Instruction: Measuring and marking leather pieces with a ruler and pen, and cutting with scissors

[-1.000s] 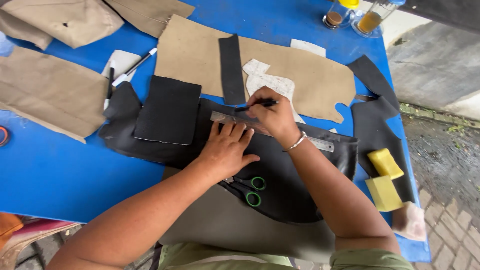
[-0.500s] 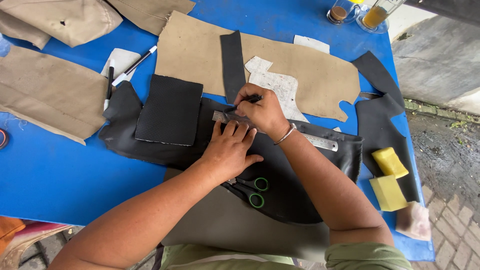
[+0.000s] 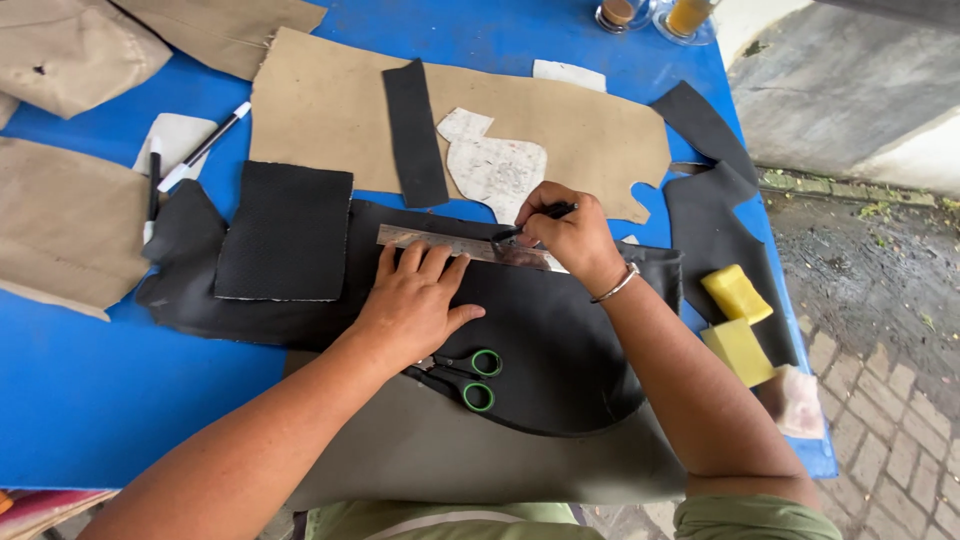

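L hand (image 3: 415,305): flat, open, pressing long grey metal ruler (image 3: 450,246) mid frame.
R hand (image 3: 570,235): pinches thin black pen (image 3: 535,220).
Risk: ruler could slip on big black leather sheet (image 3: 560,340); crooked line.

I count two hands: left hand (image 3: 415,305), right hand (image 3: 570,235). One metal ruler (image 3: 440,243), one black pen (image 3: 535,221), one pair of green-handled scissors (image 3: 465,375), two yellow sponges (image 3: 737,293) (image 3: 738,351), two glass jars (image 3: 622,12) (image 3: 688,15), two markers (image 3: 205,146) (image 3: 153,185).

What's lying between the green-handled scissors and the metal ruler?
In the head view, the left hand lies there, pressing the ruler above the scissors.
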